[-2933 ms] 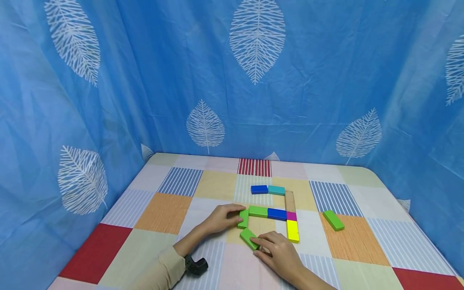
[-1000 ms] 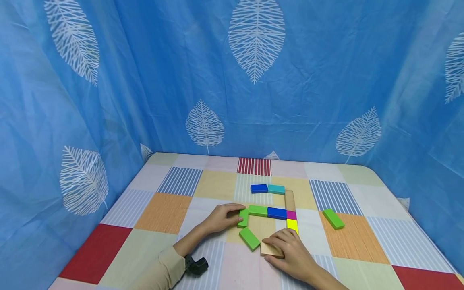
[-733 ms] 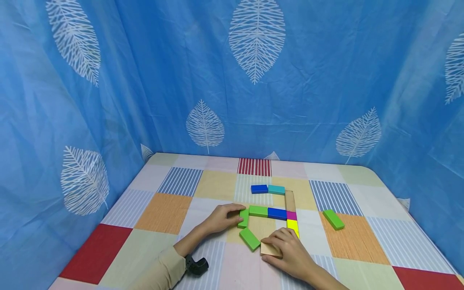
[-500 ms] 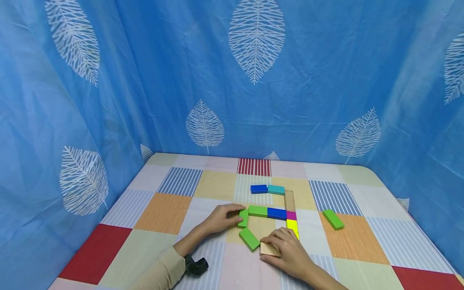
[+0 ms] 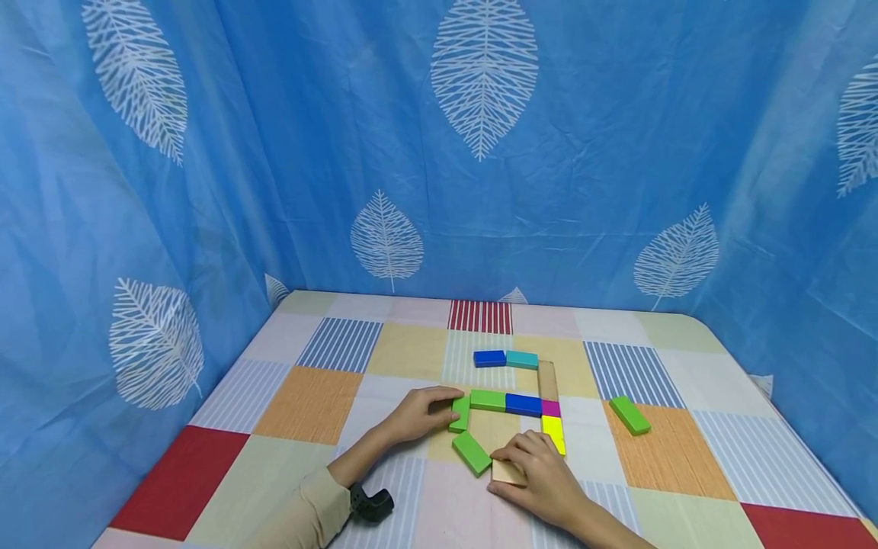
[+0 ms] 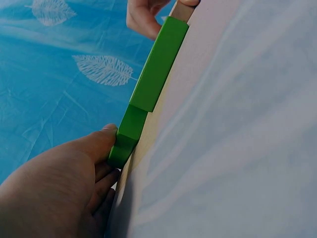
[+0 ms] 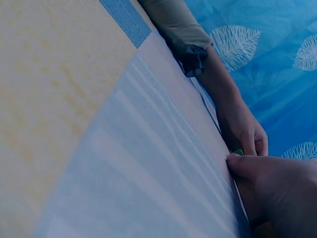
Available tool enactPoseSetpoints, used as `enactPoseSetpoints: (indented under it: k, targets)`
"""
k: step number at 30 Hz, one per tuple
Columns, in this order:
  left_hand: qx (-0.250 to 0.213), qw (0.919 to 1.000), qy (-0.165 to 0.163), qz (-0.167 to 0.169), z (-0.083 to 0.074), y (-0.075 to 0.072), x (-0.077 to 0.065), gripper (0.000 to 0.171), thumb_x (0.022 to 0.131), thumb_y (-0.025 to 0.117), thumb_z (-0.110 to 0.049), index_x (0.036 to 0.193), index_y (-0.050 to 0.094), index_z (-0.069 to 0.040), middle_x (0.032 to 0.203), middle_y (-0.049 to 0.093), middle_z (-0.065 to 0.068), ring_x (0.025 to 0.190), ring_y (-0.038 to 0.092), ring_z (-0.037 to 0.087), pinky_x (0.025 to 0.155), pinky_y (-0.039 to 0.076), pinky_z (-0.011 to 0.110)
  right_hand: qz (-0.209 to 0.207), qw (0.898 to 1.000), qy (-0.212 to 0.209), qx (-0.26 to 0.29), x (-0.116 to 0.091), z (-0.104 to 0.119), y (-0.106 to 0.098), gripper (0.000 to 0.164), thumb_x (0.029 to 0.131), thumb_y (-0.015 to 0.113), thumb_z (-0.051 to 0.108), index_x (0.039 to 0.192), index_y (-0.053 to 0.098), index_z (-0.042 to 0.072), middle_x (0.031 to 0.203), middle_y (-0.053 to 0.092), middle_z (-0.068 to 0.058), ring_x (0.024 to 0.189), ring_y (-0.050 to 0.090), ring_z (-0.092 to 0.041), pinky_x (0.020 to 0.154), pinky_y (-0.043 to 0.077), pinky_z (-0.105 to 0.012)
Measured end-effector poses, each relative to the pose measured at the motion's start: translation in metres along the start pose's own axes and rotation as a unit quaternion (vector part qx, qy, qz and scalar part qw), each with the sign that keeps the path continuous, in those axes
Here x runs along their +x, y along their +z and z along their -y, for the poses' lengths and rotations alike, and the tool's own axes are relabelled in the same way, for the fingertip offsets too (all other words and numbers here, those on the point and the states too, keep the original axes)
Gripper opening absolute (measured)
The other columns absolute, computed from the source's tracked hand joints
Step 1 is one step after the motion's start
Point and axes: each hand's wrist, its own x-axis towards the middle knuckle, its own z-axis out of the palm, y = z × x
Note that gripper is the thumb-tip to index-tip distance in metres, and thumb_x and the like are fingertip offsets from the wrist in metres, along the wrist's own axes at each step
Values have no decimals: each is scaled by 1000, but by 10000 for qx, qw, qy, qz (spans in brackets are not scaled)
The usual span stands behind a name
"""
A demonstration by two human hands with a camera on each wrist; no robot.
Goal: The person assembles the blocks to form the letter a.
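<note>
My left hand (image 5: 420,414) holds an upright-lying green block (image 5: 460,414) between thumb and fingers; the left wrist view shows the thumb against this green block (image 6: 124,130). Just below it lies a slanted green block (image 5: 471,454), touched by neither hand. At that block's lower right corner, my right hand (image 5: 542,476) grips a plain wooden block (image 5: 508,472), its right end covered by the fingers. Beyond the hands, a green block (image 5: 488,400), a blue block (image 5: 523,405), a magenta block (image 5: 550,409) and a yellow block (image 5: 552,435) lie end to end.
Farther back, a blue block (image 5: 490,358) and a teal block (image 5: 522,360) lead to a plain wooden block (image 5: 547,380). A separate green block (image 5: 629,415) lies at the right. Blue curtains (image 5: 315,152) surround the checked tablecloth (image 5: 295,473).
My right hand has gone from the slanted green block to the plain wooden block, then slid it slightly left against that green block's corner. My left hand has stayed in place.
</note>
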Motion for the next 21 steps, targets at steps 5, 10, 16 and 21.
enactPoseSetpoints:
  k: [5,10,16,21]
  targets:
    - [-20,10000,1,-6,-1,0,0,38,89,63,-25,122,60,-7,122,59,5,117,51,20,99,40,33,2,10000,-19,17,0,0,0,30,71,76,45,88,69,22,84,52,17,79,43,-2,77,35,-28]
    - [-4,10000,50,-30,-1,0,0,38,89,63,-25,122,60,-7,122,59,6,117,51,20,98,40,34,-11,10000,-34,19,0,0,0,30,71,76,45,88,69,22,85,52,17,79,43,-1,78,35,-28]
    - [26,9999,87,-49,0,0,0,38,89,63,-25,123,60,-7,123,59,6,117,51,20,99,40,34,-29,10000,-18,25,-1,1,-1,31,71,76,46,88,70,21,85,51,17,77,41,0,72,35,-24]
    - [6,10000,60,-24,0,1,-1,39,89,62,-26,123,60,-7,123,58,6,117,51,20,99,40,34,8,10000,47,56,-1,3,-2,31,70,77,46,87,70,21,84,51,18,75,38,1,67,32,-19]
